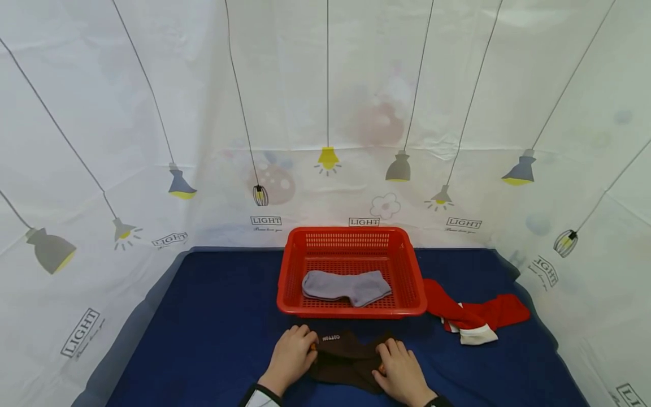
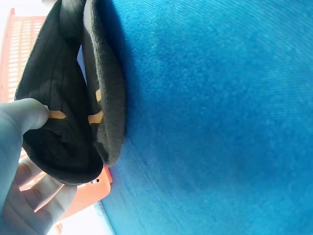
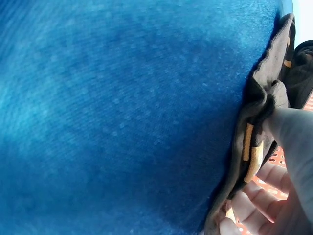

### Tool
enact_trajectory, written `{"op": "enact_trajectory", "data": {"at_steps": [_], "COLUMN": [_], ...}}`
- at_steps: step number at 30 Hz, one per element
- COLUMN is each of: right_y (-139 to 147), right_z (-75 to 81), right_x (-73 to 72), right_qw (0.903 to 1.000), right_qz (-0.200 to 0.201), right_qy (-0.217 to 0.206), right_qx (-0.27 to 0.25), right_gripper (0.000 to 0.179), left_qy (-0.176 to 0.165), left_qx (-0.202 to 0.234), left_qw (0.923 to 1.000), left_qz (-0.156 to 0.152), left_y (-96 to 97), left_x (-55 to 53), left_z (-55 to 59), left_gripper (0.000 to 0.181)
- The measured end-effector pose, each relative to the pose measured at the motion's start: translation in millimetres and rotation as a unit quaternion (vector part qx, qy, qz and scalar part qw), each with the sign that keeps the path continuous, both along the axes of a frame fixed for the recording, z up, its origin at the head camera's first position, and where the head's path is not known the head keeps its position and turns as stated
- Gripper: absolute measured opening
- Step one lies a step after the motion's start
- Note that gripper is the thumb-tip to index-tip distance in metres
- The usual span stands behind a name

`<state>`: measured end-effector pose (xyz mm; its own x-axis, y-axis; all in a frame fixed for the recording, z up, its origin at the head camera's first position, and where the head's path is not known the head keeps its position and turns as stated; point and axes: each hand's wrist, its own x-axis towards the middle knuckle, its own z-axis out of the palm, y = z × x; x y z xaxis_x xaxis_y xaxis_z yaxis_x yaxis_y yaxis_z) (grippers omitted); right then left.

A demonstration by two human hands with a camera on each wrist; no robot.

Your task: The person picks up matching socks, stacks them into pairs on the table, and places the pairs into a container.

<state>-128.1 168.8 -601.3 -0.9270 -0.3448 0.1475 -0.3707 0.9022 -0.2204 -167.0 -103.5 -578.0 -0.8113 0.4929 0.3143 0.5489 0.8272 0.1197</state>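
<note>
Bare left hand [image 1: 291,355] and bare right hand [image 1: 402,370], lower centre, thumb-and-finger grips closed, each pinching one end | dark-brown knit socks [image 1: 346,366], layered between them, lower centre | risk: uneven pull or loosened pinch could slide layers askew | some finger ends hidden behind socks; small orange marks [image 2: 57,114] partly covered

And the right hand [image 3: 299,181] has the dark sock [image 3: 270,66] pinched, thumb pressed on the fabric, fingers curled behind! Orange marks [image 3: 255,164] show just beside the thumb tip. Left of the fingers, blue cloth [image 3: 122,122] spreads wide; behind them, a reddish mesh basket [image 3: 270,188] peeks through the gaps.
</note>
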Motion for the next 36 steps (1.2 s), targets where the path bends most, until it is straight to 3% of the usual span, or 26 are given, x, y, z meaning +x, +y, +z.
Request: {"op": "enact_trajectory", "data": {"at_steps": [9, 16, 25, 32, 36], "right_y": [-1.8, -0.1, 13.5, 26.8, 32.6], "right_z": [-1.9, -1.4, 18.1, 32.1, 38.9], "right_x": [0.5, 1.7, -3.8, -5.5, -3.0], "right_qw": [0.9999, 0.9968, 0.9981, 0.995, 0.9942], "right_qz": [0.016, 0.051, 0.056, 0.073, 0.08], "right_qy": [0.002, 0.06, 0.024, 0.066, 0.07], "right_qx": [0.002, 0.011, -0.006, -0.014, -0.016], "right_gripper": [0.033, 0.028, 0.021, 0.021, 0.02], "left_qy": [0.014, 0.001, -0.022, -0.05, -0.061], "left_qx": [0.008, 0.012, 0.016, 0.032, 0.046], "left_qw": [0.9999, 0.9999, 0.9995, 0.9982, 0.9971], "left_qz": [0.0, 0.006, 0.017, 0.011, 0.005], "left_y": [0.4, 0.4, 1.5, 3.8, 4.9], "left_x": [-0.3, 0.6, 4.7, 9.9, 14.2], "left_z": [2.4, 6.7, 19.4, 31.1, 34.9], "left_gripper": [0.018, 0.016, 0.013, 0.011, 0.011]}}
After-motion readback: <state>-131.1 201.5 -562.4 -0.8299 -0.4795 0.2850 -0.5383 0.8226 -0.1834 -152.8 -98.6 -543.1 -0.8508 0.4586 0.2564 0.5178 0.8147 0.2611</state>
